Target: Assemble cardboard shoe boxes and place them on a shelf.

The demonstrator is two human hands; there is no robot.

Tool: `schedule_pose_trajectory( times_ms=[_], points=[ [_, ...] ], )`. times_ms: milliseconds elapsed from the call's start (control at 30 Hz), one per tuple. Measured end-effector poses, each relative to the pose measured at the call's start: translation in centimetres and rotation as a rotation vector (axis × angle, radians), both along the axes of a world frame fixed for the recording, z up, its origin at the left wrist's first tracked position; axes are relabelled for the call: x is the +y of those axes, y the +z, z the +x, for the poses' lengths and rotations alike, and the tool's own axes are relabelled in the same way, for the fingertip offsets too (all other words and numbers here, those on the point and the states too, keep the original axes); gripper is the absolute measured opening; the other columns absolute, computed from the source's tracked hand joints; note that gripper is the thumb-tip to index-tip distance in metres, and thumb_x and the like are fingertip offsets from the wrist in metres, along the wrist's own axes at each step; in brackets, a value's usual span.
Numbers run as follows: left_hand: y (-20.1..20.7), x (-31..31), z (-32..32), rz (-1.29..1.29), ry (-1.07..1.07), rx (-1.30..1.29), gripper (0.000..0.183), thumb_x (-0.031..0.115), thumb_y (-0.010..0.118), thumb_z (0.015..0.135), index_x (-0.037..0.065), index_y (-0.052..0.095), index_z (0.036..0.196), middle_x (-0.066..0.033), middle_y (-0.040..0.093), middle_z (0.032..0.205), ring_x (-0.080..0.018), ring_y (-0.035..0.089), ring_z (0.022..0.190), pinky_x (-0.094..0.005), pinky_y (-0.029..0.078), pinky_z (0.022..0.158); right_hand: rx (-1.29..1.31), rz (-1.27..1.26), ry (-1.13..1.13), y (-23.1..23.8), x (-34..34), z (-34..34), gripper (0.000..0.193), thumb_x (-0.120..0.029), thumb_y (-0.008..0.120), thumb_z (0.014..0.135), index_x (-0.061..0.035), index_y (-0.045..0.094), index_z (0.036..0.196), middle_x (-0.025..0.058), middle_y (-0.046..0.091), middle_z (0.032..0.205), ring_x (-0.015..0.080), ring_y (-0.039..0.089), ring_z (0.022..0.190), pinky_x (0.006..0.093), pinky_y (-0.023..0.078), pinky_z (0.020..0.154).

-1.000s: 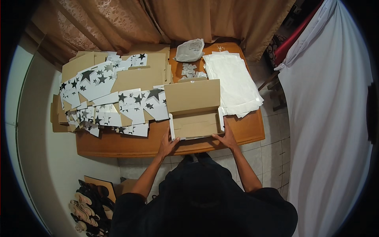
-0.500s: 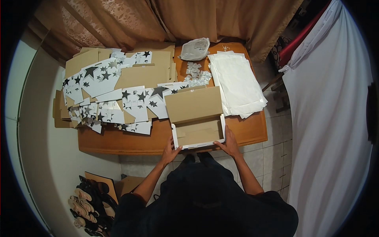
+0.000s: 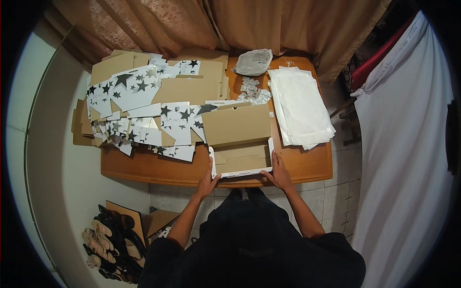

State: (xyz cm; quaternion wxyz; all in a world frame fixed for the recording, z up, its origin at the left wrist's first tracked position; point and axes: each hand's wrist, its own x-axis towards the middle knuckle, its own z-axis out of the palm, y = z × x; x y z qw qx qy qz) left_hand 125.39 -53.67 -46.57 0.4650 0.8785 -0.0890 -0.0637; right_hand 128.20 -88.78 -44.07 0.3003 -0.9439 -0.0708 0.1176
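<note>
Cardboard pieces [image 3: 189, 91], some star-printed, are heaped toward the left edge of the table [image 3: 139, 165]. Near the front edge, an open box [image 3: 240, 156] is pinched at its left front corner by the left hand [image 3: 207, 181] and at its right front corner by the right hand [image 3: 280, 175]. White sheets [image 3: 300, 108] are stacked along the right edge.

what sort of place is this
Probably a room in a home: brown curtains hang behind a wooden table, and several shoes are gathered at the lower left.
</note>
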Motion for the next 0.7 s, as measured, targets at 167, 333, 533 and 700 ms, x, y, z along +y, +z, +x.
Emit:
schedule_pose_trajectory(
  times_ms=[167, 333, 533, 700],
  points=[
    [0.9, -0.5, 0.1, -0.058, 0.008, 0.067, 0.079, 0.024, 0.056, 0.102, 0.003, 0.008, 0.161, -0.0312, 0.032, 0.157, -0.0440, 0.040, 0.142, -0.0414, 0.036, 0.113, -0.036, 0.030, -0.001, -0.8, -0.1, -0.2, 0.104, -0.053, 0.066, 0.092, -0.0008, 0.006, 0.160, 0.0279, 0.031, 0.152, 0.0465, 0.040, 0.137, 0.0485, 0.040, 0.112],
    [-1.1, -0.2, 0.0, 0.015, -0.035, 0.047, 0.077, 0.031, 0.045, 0.106, 0.006, -0.001, 0.161, -0.0318, 0.028, 0.158, -0.0499, 0.036, 0.142, -0.0455, 0.032, 0.116, -0.043, 0.010, -0.002, -0.6, 0.3, 0.0, 0.097, -0.051, 0.060, 0.096, -0.0013, 0.006, 0.160, 0.0280, 0.030, 0.153, 0.0482, 0.041, 0.135, 0.0500, 0.043, 0.108],
    [-2.4, 0.1, 0.5, 0.442, -0.099, 0.042, 0.078, 0.042, 0.039, 0.105, 0.007, -0.003, 0.162, -0.0323, 0.018, 0.162, -0.0573, 0.022, 0.145, -0.0693, 0.023, 0.113, 0.016, -0.049, 0.019, -0.6, 0.7, 0.2, 0.095, -0.056, 0.052, 0.098, -0.0028, 0.004, 0.160, 0.0313, 0.032, 0.154, 0.0542, 0.046, 0.129, 0.0535, 0.044, 0.105],
    [4.2, -1.7, 2.2, 0.556, 0.013, 0.024, 0.072, 0.041, 0.050, 0.102, 0.008, 0.023, 0.159, -0.0324, 0.019, 0.161, -0.0555, 0.019, 0.147, -0.0732, 0.021, 0.111, -0.028, 0.012, -0.083, 0.8, -0.5, -0.5, 0.095, -0.059, 0.052, 0.098, 0.0001, 0.010, 0.159, 0.0397, 0.030, 0.151, 0.0532, 0.041, 0.135, 0.0526, 0.036, 0.112]
  ],
)
